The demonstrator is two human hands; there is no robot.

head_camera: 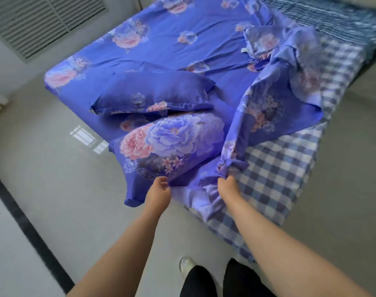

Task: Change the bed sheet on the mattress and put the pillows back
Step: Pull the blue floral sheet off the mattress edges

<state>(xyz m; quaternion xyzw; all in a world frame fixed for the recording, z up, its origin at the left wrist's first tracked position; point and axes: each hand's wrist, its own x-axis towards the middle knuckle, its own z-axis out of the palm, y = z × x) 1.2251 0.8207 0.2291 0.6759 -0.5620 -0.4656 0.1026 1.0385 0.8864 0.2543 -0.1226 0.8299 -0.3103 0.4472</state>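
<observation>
View from the head camera, looking down at a bed from its near corner. A blue flowered sheet (182,46) covers most of the mattress; its right side is lifted and folded back on itself, baring a blue-and-white checked sheet (275,179) beneath, which hangs over the near and right edges of the bed. The right hand (227,186) is clenched around a bunched edge of the flowered sheet at the near edge of the bed, and the raised fabric runs up and away from that grip (blurred at its far end). The left hand (159,189), fingers curled, sits at the near hem of the flowered sheet, just below the closer pillow; whether it actually grasps the cloth cannot be told. Two pillows in matching flowered cases lie on the flowered sheet near the hands: the closer pillow (172,142) shows a large pink and lilac bloom, and the farther pillow (152,93) lies just behind it, touching. A striped blue blanket (324,16) lies at the far right of the bed. The floor (43,168) is pale and glossy.
</observation>
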